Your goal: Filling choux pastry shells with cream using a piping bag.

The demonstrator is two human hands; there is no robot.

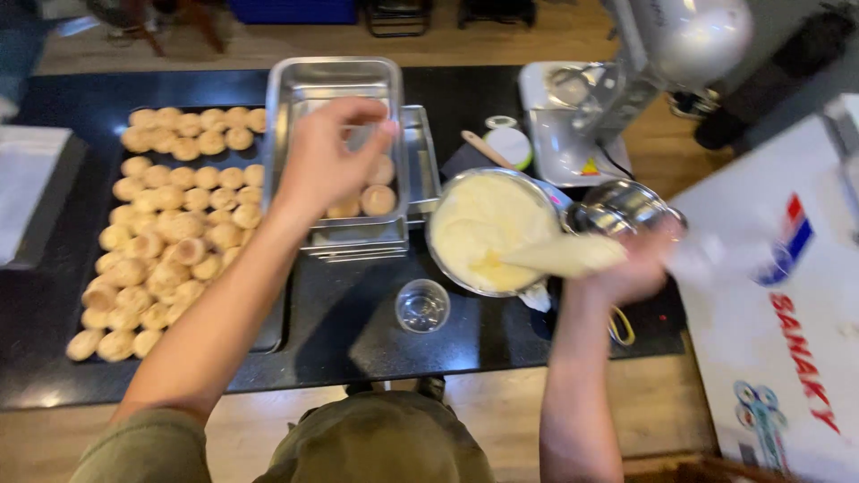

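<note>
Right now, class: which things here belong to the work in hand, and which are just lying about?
In use: left hand over steel tray; filled puffs; right hand gripping piping bag; cream bowl; puff tray.

Lying about: glass cup; mixer; spatula; white chest.

My bench (376, 331) is shiny black. The little buns (170, 233) on my left are golden brown. The tray (335, 89) in the middle is silver grey. The cream in my big bowl (483, 228) is pale yellow, and so is my piping bag (568, 255). My sleeve (148, 447) is olive green. The floor (501, 411) near me is light brown wood. The small cup (422, 306) is clear.
</note>
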